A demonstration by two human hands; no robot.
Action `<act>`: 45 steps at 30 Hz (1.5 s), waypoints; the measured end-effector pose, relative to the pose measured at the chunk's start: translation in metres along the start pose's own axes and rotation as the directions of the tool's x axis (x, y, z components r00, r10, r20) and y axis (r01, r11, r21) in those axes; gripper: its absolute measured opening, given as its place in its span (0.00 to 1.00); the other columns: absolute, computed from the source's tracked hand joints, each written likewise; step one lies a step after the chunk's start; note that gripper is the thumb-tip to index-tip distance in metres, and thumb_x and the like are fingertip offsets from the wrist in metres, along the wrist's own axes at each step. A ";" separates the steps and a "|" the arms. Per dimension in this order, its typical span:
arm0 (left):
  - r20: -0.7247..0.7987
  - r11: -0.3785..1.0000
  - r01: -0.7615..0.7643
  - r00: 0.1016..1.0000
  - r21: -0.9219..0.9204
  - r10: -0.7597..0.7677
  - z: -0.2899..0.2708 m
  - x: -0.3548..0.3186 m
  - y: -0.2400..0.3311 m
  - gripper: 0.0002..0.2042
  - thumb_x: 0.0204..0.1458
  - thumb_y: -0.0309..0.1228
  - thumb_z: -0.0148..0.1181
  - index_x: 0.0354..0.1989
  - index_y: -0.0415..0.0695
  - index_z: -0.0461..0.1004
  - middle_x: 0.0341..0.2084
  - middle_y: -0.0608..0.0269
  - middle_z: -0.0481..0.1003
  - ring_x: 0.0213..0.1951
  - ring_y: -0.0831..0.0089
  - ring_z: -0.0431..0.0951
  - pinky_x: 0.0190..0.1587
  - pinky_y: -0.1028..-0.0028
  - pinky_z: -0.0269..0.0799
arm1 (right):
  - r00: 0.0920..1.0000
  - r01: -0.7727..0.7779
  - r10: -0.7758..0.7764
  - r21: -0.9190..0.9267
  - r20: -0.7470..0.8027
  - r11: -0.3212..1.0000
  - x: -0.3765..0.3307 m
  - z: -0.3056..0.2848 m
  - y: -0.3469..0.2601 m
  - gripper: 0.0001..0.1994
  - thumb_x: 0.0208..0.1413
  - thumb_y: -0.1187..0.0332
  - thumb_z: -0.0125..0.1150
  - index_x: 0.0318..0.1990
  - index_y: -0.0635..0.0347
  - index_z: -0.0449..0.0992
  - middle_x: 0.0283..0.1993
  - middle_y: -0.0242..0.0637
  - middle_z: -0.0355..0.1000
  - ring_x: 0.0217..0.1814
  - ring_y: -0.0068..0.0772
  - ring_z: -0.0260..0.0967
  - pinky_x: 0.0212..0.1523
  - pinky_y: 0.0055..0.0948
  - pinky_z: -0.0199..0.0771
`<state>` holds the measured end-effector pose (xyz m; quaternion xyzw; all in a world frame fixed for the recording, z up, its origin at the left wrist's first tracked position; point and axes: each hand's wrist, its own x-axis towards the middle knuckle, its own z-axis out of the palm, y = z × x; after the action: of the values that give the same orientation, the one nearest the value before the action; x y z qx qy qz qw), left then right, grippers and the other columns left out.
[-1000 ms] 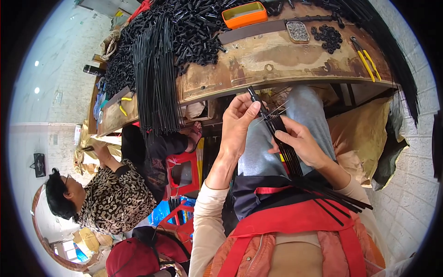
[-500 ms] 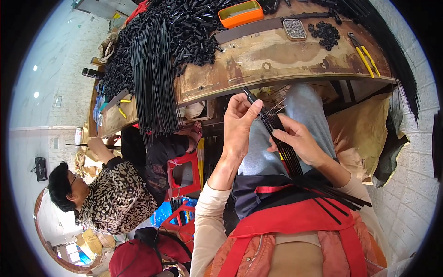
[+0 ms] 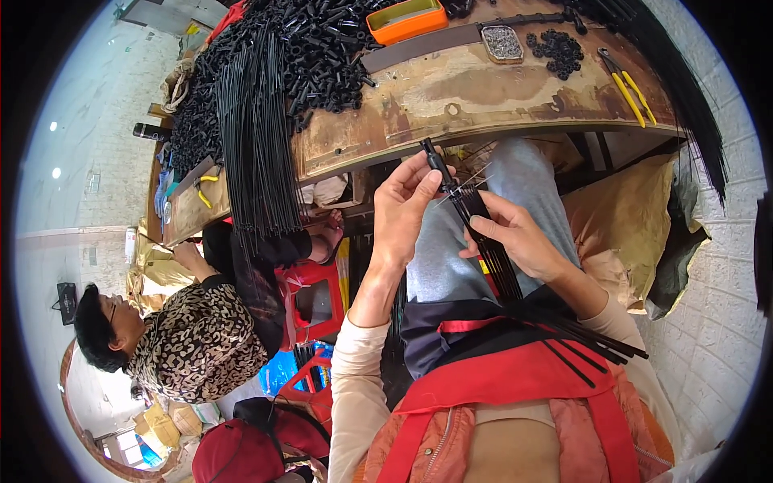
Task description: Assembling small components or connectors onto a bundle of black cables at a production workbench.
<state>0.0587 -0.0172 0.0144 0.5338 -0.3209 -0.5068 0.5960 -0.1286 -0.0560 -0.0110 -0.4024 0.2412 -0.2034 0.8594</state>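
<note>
Over my lap, my left hand point(image 3: 400, 211) pinches a black plastic tube point(image 3: 428, 150) between thumb and fingers, its top end sticking up past them. A row of slim black ribs point(image 3: 498, 266) joins the tube's lower end, like part of an umbrella frame. My right hand point(image 3: 522, 243) is closed around these ribs, thumb on top. Thin wires stick out at the joint between my hands. More black rods point(image 3: 596, 342) lie across my red and black apron point(image 3: 491, 362), under my right forearm.
On the wooden bench point(image 3: 435, 101) are heaped black tubes point(image 3: 330, 64), rib bundles point(image 3: 256, 137), an orange tray point(image 3: 407, 22), a box of small metal parts point(image 3: 502, 43), black rings point(image 3: 555, 53) and yellow-handled pliers point(image 3: 628, 88). A co-worker point(image 3: 193, 338) sits at left near a red stool point(image 3: 312, 302).
My left hand and the tube have shifted slightly left within the view, and my right hand a little downward. The bench also appears shifted left. Both hands keep their hold.
</note>
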 end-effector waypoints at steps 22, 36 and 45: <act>0.091 0.989 -0.034 0.995 -0.146 0.048 0.012 -0.013 0.001 0.16 0.59 0.24 0.56 0.56 0.36 0.69 0.43 0.57 0.78 0.47 0.74 0.76 0.53 0.74 0.69 | 0.995 -0.012 0.005 0.065 0.100 0.998 -0.004 -0.008 -0.004 0.11 0.65 0.67 0.51 0.51 0.61 0.65 0.36 0.33 0.68 0.37 0.23 0.70 0.48 0.38 0.79; -0.057 0.996 -0.090 0.994 0.000 0.090 0.011 -0.029 0.005 0.36 0.50 0.14 0.60 0.68 0.41 0.52 0.50 0.47 0.75 0.53 0.65 0.76 0.56 0.71 0.71 | 0.998 -0.008 0.005 0.034 0.064 0.999 0.003 -0.002 -0.002 0.10 0.65 0.68 0.52 0.50 0.61 0.66 0.36 0.32 0.69 0.36 0.21 0.71 0.46 0.35 0.80; 0.154 0.916 0.026 0.987 -0.399 0.039 -0.003 -0.016 -0.018 0.41 0.45 0.23 0.71 0.68 0.43 0.54 0.47 0.49 0.75 0.51 0.61 0.76 0.59 0.64 0.68 | 0.966 -0.036 -0.010 0.174 0.257 0.984 0.009 -0.016 0.009 0.12 0.65 0.67 0.53 0.51 0.64 0.69 0.34 0.33 0.70 0.33 0.24 0.72 0.43 0.35 0.80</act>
<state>0.0525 0.0005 -0.0010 0.3576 -0.2586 -0.6007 0.6666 -0.1289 -0.0654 -0.0290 -0.3455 0.1114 -0.1644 0.9172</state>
